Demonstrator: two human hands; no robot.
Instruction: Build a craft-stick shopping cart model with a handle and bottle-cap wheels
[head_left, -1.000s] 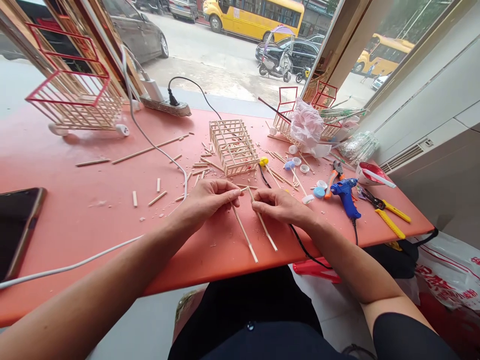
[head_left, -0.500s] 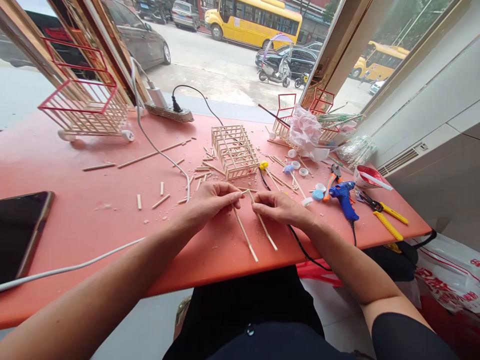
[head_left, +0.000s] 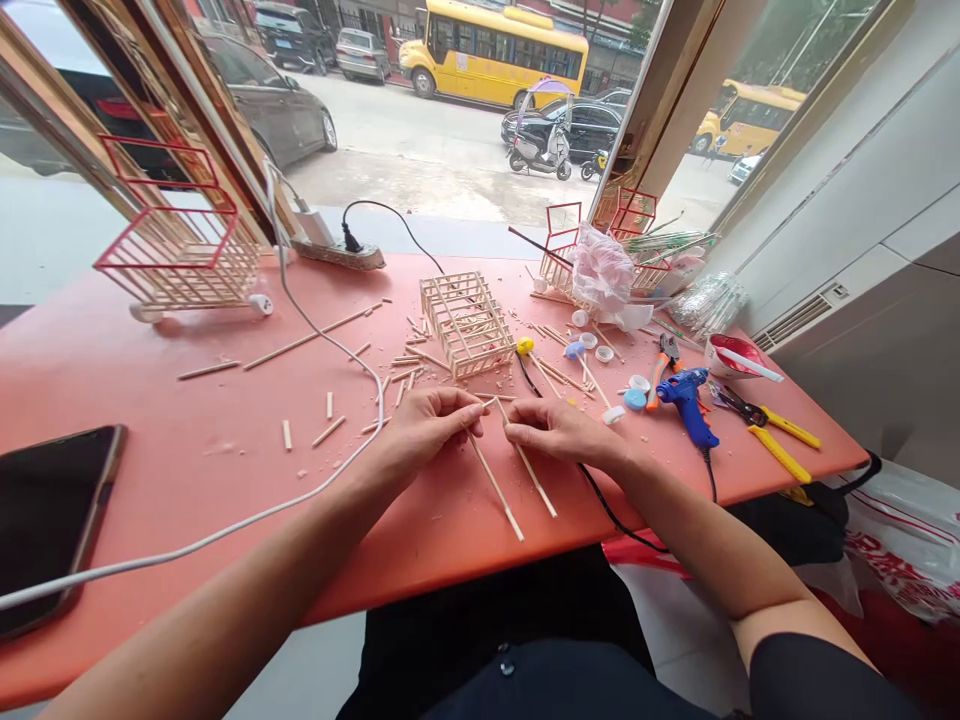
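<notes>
Near the table's front edge, my left hand point(head_left: 444, 424) pinches a short end of thin wooden sticks, with one long wooden stick point(head_left: 496, 488) slanting down toward me from under its fingers. My right hand point(head_left: 556, 428) is closed on the upper part of another wooden stick point(head_left: 537, 482), which runs roughly alongside the first. The sticks come close together at the top between my fingertips; whether they are joined there I cannot tell. Just beyond my hands lies a basket-like frame of wooden sticks point(head_left: 469, 325), with cut stick pieces point(head_left: 401, 375) scattered around it.
On the pink table point(head_left: 225, 440) lie a phone point(head_left: 52, 520), a white cable point(head_left: 225, 535), a blue glue gun point(head_left: 688, 400), yellow-handled pliers point(head_left: 780, 440), orange-handled pliers point(head_left: 661, 365) and bottle caps point(head_left: 634, 399). A red-rimmed stick cart point(head_left: 180, 265) stands at the left, a power strip point(head_left: 337, 252) by the window.
The camera view has tilted slightly, so the scene sits lower and a little shifted. Both hands keep their grip on the sticks, nearly unmoved.
</notes>
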